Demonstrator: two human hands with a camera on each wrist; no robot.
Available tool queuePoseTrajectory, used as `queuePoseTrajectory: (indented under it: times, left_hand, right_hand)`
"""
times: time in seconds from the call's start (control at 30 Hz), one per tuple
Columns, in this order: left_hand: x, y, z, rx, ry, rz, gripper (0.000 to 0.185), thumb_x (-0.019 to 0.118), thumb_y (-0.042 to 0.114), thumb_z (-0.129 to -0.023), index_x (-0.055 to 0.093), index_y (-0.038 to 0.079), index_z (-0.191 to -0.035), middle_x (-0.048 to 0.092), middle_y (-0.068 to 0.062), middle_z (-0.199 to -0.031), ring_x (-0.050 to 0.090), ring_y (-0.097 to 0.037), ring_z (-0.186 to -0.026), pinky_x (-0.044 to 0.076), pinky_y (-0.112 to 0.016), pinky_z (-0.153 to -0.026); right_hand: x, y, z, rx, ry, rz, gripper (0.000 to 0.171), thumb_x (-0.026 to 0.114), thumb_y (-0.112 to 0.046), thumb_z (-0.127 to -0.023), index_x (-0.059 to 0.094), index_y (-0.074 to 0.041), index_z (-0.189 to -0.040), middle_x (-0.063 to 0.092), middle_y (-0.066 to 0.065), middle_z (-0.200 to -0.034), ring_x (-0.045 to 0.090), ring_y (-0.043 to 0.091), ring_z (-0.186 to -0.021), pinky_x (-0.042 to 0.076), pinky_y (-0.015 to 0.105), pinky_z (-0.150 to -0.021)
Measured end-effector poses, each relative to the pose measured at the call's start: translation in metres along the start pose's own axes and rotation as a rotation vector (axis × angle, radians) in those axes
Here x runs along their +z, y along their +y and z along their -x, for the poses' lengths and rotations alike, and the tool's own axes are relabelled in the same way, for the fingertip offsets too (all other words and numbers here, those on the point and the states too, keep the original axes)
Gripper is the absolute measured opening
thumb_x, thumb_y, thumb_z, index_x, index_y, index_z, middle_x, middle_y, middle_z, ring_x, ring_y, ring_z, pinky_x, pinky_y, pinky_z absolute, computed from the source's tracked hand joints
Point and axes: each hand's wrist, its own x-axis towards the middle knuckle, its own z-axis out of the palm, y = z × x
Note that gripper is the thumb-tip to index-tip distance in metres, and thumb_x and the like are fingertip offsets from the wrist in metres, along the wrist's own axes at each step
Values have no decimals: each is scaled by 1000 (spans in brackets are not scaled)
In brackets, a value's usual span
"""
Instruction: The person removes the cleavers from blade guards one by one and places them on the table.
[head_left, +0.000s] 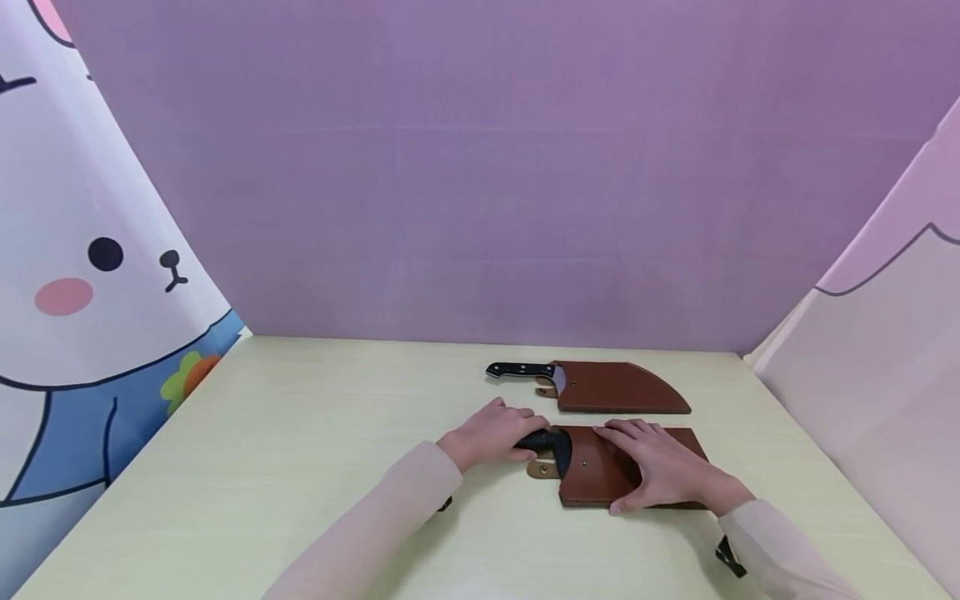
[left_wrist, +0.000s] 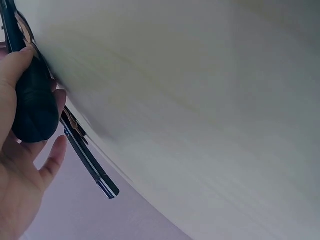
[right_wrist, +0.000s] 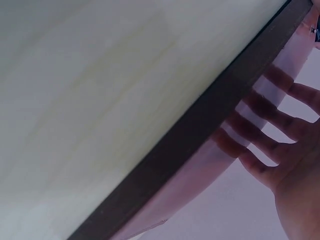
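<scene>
From the head camera, the left hand curls round the black knife handle at the mouth of the near brown leather sheath, while the right hand lies flat on it; a second sheathed knife lies just behind on the table. The left wrist view shows fingers wrapping the handle. The right wrist view, blurred, seems to show straight fingers pressing the sheath.

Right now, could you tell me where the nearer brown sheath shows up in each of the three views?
Head: nearer brown sheath, lower centre, under the flat right hand.
Left wrist: not clearly in it; only the black handle, far left, in the left hand.
Right wrist: its dark edge runs diagonally.
Shared landmark: the pale table.
</scene>
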Motion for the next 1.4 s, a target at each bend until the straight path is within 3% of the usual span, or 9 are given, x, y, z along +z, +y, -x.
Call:
queuePoseTrajectory:
  times: [0.43, 0.7, 1.13, 1.4]
  left_hand:
    - [2, -2, 2, 35, 34, -37, 44, 56, 47, -87, 50, 24, -125, 61, 8, -110, 59, -7, -83, 38, -28, -74]
    - [2, 0, 2, 51, 38, -59, 44, 54, 47, -88, 49, 23, -124, 61, 8, -109, 54, -5, -85, 37, -27, -73]
    - [-4, -3, 6, 74, 69, -28, 43, 53, 47, -88, 48, 22, -123, 59, 7, -114, 55, -5, -90, 38, -28, -76]
    - [-8, -4, 10, 69, 55, -4, 43, 51, 46, -90, 47, 20, -125, 58, 6, -117, 54, -5, -91, 38, -30, -79]
  right_hand:
    - [0, -2, 0, 6, 19, 21, 106, 60, -80, -55, 41, -16, -137, 46, 11, -133, 43, 33, -120, 33, 61, -92]
    - [-1, -3, 2, -11, 42, 34, 106, 60, -80, -55, 42, -15, -137, 48, 10, -132, 44, 32, -119, 34, 60, -91]
    - [-8, -8, 3, -58, 108, 62, 106, 64, -78, -54, 43, -14, -136, 49, 11, -131, 44, 32, -119, 34, 57, -94]
    - [-11, -11, 2, -83, 129, 78, 108, 65, -78, -53, 41, -15, -137, 48, 10, -131, 45, 29, -117, 35, 53, -94]
